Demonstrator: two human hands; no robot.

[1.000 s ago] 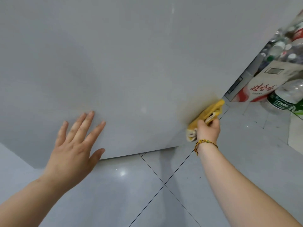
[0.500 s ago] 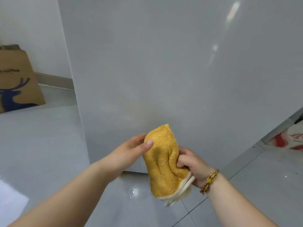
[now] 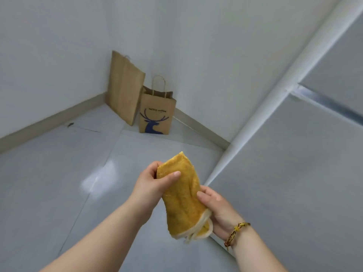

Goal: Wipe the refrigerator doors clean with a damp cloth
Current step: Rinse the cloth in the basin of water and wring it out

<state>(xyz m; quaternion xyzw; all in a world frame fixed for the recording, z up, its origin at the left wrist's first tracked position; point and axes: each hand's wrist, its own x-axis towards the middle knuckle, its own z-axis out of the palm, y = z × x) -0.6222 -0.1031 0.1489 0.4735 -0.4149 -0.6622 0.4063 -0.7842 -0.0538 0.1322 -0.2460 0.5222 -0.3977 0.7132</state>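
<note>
Cloth (image 3: 182,195) off door (image 3: 294,173), midair just beside its edge; left hand (image 3: 151,185) pinches top, right hand (image 3: 218,213) grips bottom, fingers (image 3: 204,193) clenched on it; likely refolding: turn clean face out, flatten pad, press flat to door

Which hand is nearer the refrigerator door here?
Right. The right hand grips the cloth on the side facing the refrigerator door; the left hand grips it on the far side.

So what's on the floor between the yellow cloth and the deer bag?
Just bare floor tiles, in the head view, between the yellow cloth and the deer bag.
</note>
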